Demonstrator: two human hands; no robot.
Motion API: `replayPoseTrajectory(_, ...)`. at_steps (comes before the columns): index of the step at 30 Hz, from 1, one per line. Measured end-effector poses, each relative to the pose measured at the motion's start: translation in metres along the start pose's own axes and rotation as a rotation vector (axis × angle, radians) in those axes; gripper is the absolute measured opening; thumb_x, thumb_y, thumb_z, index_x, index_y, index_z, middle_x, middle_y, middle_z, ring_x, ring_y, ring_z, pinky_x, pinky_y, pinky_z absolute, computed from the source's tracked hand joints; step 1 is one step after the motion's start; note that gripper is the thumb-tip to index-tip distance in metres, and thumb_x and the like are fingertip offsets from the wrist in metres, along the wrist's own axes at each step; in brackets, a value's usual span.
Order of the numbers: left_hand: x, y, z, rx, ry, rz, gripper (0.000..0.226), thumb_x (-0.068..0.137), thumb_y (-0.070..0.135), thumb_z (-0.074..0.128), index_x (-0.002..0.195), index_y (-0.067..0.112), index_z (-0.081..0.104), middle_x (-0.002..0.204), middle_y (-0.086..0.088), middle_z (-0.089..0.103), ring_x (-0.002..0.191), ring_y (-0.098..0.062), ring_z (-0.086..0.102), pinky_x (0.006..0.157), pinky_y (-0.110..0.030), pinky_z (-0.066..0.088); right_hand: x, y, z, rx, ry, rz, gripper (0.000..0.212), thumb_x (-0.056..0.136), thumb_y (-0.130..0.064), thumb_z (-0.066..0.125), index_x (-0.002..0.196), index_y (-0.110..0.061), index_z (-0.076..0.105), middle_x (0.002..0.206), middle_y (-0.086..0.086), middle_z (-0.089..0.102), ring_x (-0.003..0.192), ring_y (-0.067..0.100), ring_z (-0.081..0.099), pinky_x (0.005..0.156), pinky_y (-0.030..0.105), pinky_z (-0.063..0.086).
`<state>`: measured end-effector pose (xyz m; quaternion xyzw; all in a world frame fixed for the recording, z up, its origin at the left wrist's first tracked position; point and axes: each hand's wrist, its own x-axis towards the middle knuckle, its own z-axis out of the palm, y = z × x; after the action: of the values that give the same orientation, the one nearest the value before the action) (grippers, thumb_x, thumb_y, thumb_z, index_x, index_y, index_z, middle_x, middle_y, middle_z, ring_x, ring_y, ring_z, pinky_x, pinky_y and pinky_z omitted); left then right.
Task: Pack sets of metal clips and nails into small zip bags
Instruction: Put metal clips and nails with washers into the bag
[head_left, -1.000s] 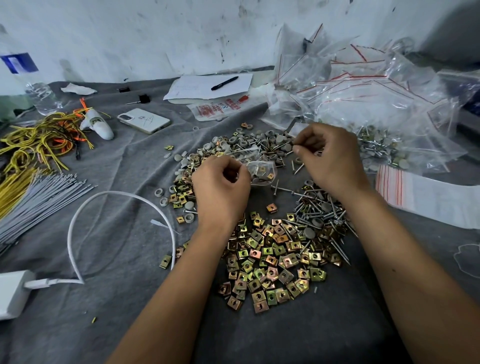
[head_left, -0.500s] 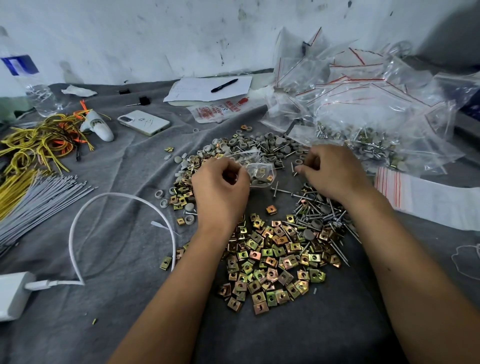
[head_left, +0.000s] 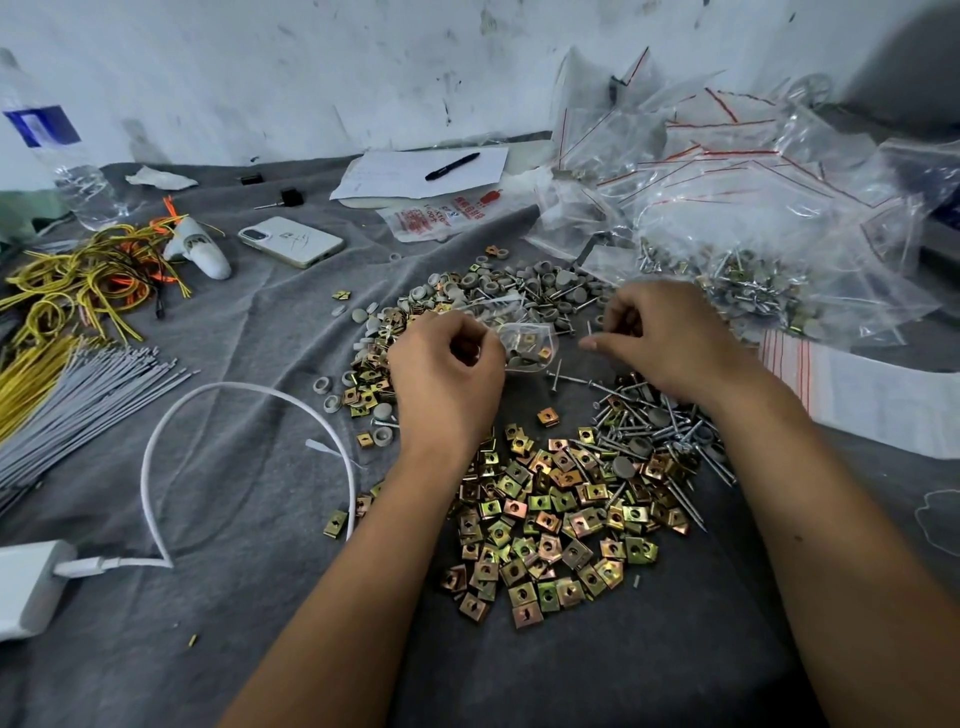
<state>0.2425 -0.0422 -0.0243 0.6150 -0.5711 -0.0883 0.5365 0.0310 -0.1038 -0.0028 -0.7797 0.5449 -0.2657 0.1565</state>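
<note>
Creased grey cloth carries square brassy clips at 6 o'clock. Left hand pinches a clear crinkly bag; right hand, at 2 o'clock, pinches a thin steel nail.

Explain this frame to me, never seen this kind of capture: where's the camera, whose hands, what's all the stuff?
There is no robot here. A person wears a wide-angle camera on the head, looking forward and down, so both forearms enter from the bottom edge.

The left hand holds a small zip bag with a few clips already inside. The right hand pinches what looks like a nail beside it, though that is hard to confirm.

On the grey cloth lie a heap of brass-coloured metal clips, loose nails and grey caps. At the right rear sits a pile of clear zip bags. To the left are wire bundles, a phone and a white cable.
</note>
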Motion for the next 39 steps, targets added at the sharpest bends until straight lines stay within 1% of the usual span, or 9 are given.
replayPoseTrajectory(4, 0.0, 0.0, 0.001, 0.009, -0.003, 0.006, 0.016, 0.088, 0.015, 0.072, 0.072, 0.016, 0.071, 0.069, 0.004, 0.065, 0.065, -0.013, 0.062, 0.061, -0.037, 0.054, -0.002, -0.019, 0.006, 0.35, 0.157, -0.161, 0.018, 0.082, -0.023, 0.085, 0.085, -0.017, 0.068, 0.078, -0.001, 0.071, 0.073, 0.019, 0.07, 0.068, 0.036, 0.06)
replayPoseTrajectory(7, 0.0, -0.001, 0.001, 0.007, 0.0, 0.012, 0.015, 0.088, 0.015, 0.072, 0.072, 0.015, 0.071, 0.069, 0.002, 0.065, 0.065, -0.014, 0.062, 0.061, -0.039, 0.054, -0.006, -0.032, 0.014, 0.487, 0.106, -0.292, 0.016, 0.082, -0.011, 0.084, 0.094, -0.015, 0.074, 0.086, -0.004, 0.075, 0.081, 0.013, 0.073, 0.077, 0.033, 0.062)
replayPoseTrajectory(10, 0.0, -0.001, 0.002, 0.014, 0.01, 0.017, 0.015, 0.087, 0.015, 0.072, 0.072, 0.015, 0.071, 0.07, 0.002, 0.065, 0.066, -0.014, 0.062, 0.063, -0.039, 0.053, -0.006, -0.035, 0.019, 0.464, 0.053, -0.356, 0.023, 0.081, -0.005, 0.084, 0.102, -0.013, 0.076, 0.094, -0.005, 0.075, 0.087, 0.01, 0.074, 0.079, 0.03, 0.062)
replayPoseTrajectory(17, 0.0, -0.001, 0.002, 0.004, 0.004, 0.007, 0.015, 0.088, 0.015, 0.072, 0.072, 0.014, 0.071, 0.069, 0.002, 0.066, 0.066, -0.016, 0.063, 0.063, -0.04, 0.054, -0.005, -0.03, 0.015, 0.561, 0.12, -0.27, 0.021, 0.084, 0.0, 0.079, 0.101, -0.012, 0.076, 0.091, 0.0, 0.077, 0.088, 0.013, 0.075, 0.083, 0.034, 0.063)
replayPoseTrajectory(22, 0.0, -0.001, 0.001, 0.005, 0.006, 0.004, 0.015, 0.088, 0.014, 0.072, 0.073, 0.014, 0.071, 0.07, 0.002, 0.066, 0.067, -0.016, 0.062, 0.064, -0.04, 0.053, -0.007, -0.033, 0.016, 0.524, 0.045, -0.376, 0.023, 0.085, 0.001, 0.079, 0.104, -0.01, 0.078, 0.099, -0.002, 0.077, 0.095, 0.012, 0.075, 0.087, 0.031, 0.061)
replayPoseTrajectory(27, 0.0, 0.0, 0.001, 0.005, 0.01, -0.011, 0.014, 0.088, 0.015, 0.072, 0.074, 0.014, 0.072, 0.07, 0.003, 0.066, 0.066, -0.015, 0.063, 0.063, -0.04, 0.054, -0.005, -0.03, 0.016, 0.539, 0.059, -0.357, 0.024, 0.084, -0.001, 0.08, 0.105, -0.013, 0.078, 0.099, -0.004, 0.077, 0.095, 0.012, 0.075, 0.086, 0.03, 0.061)
replayPoseTrajectory(34, 0.0, 0.002, -0.001, -0.013, 0.016, -0.04, 0.016, 0.088, 0.016, 0.071, 0.072, 0.019, 0.071, 0.068, 0.007, 0.066, 0.063, -0.007, 0.062, 0.059, -0.029, 0.053, -0.001, -0.024, 0.018, 0.56, 0.238, -0.238, 0.013, 0.09, -0.005, 0.075, 0.099, -0.015, 0.077, 0.085, -0.005, 0.076, 0.077, 0.013, 0.075, 0.068, 0.025, 0.059)
replayPoseTrajectory(37, 0.001, 0.003, -0.002, -0.013, 0.044, -0.048, 0.019, 0.088, 0.017, 0.07, 0.07, 0.022, 0.07, 0.068, 0.009, 0.066, 0.062, -0.006, 0.061, 0.057, -0.025, 0.048, 0.001, -0.02, 0.019, 0.502, 0.283, -0.19, 0.01, 0.091, -0.008, 0.074, 0.098, -0.014, 0.077, 0.082, -0.005, 0.075, 0.076, 0.011, 0.073, 0.067, 0.027, 0.059)
replayPoseTrajectory(39, 0.001, 0.003, -0.004, -0.005, 0.086, -0.068, 0.018, 0.088, 0.018, 0.069, 0.07, 0.022, 0.068, 0.069, 0.007, 0.066, 0.063, -0.008, 0.06, 0.058, -0.029, 0.048, 0.002, -0.019, 0.02, 0.448, 0.302, -0.16, 0.01, 0.09, -0.009, 0.075, 0.097, -0.016, 0.077, 0.082, -0.006, 0.074, 0.077, 0.009, 0.072, 0.071, 0.026, 0.058)
